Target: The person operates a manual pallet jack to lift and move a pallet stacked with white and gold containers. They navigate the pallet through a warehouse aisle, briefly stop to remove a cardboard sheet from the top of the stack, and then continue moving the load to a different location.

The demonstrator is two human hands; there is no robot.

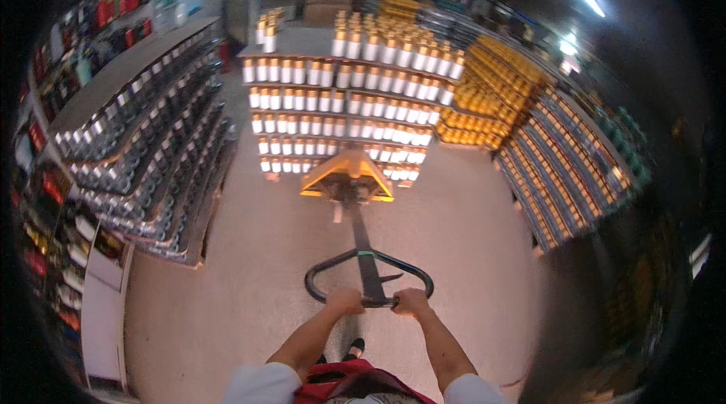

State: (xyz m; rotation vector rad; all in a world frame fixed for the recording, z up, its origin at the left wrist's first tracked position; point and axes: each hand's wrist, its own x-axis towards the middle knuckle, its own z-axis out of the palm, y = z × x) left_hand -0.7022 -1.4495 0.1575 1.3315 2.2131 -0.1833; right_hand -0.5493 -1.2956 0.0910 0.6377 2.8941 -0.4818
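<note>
A yellow pallet jack (349, 174) stands in front of me, its dark shaft slanting down toward my body. Both hands grip the near bar of its black loop handle (418, 271). My left hand (345, 302) is wrapped round the bar left of the shaft, and my right hand (410, 302) round it on the right. Between them a small dark lever (391, 278) sticks out beside the shaft. Beyond the jack rises a layered stack of white bottles with orange-gold tops (325, 99). Whether the forks reach under this stack is hidden.
Layered stacks of dark bottles with silvery tops (140, 154) stand on the left, beside shelves of colourful goods (53, 184). Yellow bottles (484, 94) are piled at the back right. Nearer on the right is a layered dark-and-orange stack (563, 166). Bare floor (469, 253) lies between the stacks.
</note>
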